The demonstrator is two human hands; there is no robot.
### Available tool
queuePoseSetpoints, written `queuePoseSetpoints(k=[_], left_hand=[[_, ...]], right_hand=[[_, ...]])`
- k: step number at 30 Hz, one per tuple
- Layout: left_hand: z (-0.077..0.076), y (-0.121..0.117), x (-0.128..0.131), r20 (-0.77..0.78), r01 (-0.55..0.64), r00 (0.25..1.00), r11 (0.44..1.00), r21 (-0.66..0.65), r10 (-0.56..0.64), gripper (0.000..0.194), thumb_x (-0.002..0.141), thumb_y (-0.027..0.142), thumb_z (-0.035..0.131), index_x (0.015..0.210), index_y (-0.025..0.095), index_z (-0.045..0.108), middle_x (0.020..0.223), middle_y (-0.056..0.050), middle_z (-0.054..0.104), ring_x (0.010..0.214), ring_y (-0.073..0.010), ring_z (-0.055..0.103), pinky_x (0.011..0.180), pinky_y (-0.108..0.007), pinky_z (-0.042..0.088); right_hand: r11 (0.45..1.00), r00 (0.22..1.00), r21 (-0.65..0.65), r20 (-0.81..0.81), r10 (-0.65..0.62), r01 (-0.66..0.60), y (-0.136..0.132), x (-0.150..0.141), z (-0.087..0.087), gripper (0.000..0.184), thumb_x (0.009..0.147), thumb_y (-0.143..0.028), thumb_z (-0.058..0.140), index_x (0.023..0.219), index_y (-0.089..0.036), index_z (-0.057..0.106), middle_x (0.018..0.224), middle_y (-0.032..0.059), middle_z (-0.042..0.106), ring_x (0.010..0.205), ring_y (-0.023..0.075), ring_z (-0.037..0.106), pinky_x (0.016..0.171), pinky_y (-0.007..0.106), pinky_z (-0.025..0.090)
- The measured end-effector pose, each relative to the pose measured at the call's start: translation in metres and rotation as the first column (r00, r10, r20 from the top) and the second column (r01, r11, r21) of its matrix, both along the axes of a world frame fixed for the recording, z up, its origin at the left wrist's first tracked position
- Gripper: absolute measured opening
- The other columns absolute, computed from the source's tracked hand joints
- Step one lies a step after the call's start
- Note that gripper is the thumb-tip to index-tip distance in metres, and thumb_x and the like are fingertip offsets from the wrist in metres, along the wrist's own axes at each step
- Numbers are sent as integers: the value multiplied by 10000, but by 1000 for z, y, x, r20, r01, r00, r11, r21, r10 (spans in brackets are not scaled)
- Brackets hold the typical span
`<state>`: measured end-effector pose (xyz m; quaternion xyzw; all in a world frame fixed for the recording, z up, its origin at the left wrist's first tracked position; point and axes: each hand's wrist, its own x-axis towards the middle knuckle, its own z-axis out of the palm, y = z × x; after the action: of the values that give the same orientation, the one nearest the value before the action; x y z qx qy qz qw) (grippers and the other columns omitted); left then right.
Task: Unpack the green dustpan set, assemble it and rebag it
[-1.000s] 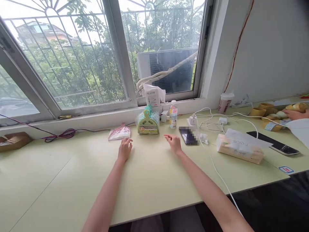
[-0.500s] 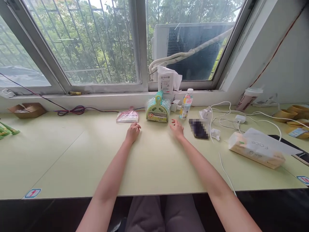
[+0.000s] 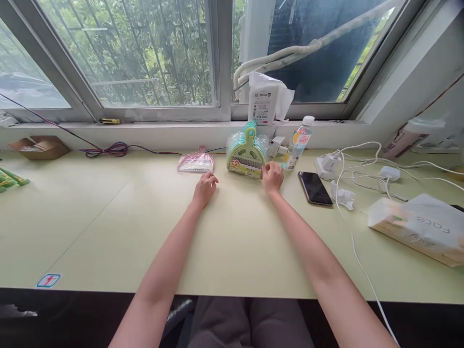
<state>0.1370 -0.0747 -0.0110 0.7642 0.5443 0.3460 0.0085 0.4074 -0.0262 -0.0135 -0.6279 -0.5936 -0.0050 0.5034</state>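
A stack of small green and teal dustpan-and-brush sets (image 3: 246,157) in clear plastic stands upright near the back of the table. My right hand (image 3: 272,178) is at the stack's lower right corner, thumb and fingers closed on the edge of the front set. A pink dustpan-and-brush set (image 3: 196,161), wrapped in plastic, lies to the left of the stack. Just in front of it rests my left hand (image 3: 206,187), fingers loosely bent and apart, with nothing in it.
Right of the stack are a drink bottle (image 3: 298,142), a phone (image 3: 315,188), white chargers and cables (image 3: 328,164), crumpled tissue (image 3: 342,195) and a tissue pack (image 3: 416,229). At left lie a cardboard box (image 3: 39,147) and bundled cable (image 3: 112,150). A white parcel (image 3: 264,101) stands behind on the sill.
My right hand has moved in to the stack and closed on its front set's corner. My left hand stays on the table. The view has shifted downward and closer.
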Motion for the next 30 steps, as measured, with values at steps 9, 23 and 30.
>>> queuePoseSetpoints(k=[9,23,30], left_hand=[[1,0,26,850,318,527,926,-201,4,451,784,375,647,1186,213,523,1198,-86,578,1113,-223,557,890,-352,478],[5,4,15,960,304,21,913,-272,279,456,715,154,698,1131,172,515,814,-21,686,649,-152,659,686,-314,565],[7,-3,29,965,384,-56,898,-217,257,456,724,124,691,1151,150,532,872,-50,694,717,-164,676,716,-293,554]], right_hand=[[886,869,-5,-194,455,-464,-52,-5,5,171,859,-374,441,772,-228,431,770,5,521,726,158,515,696,288,420],[732,727,46,173,665,-680,-111,-44,23,275,967,-338,353,1093,-220,567,1215,93,564,1207,216,450,1020,406,370],[714,721,-182,33,692,-676,-102,-53,-1,414,972,-388,319,977,-140,651,1028,117,663,1030,220,552,951,378,421]])
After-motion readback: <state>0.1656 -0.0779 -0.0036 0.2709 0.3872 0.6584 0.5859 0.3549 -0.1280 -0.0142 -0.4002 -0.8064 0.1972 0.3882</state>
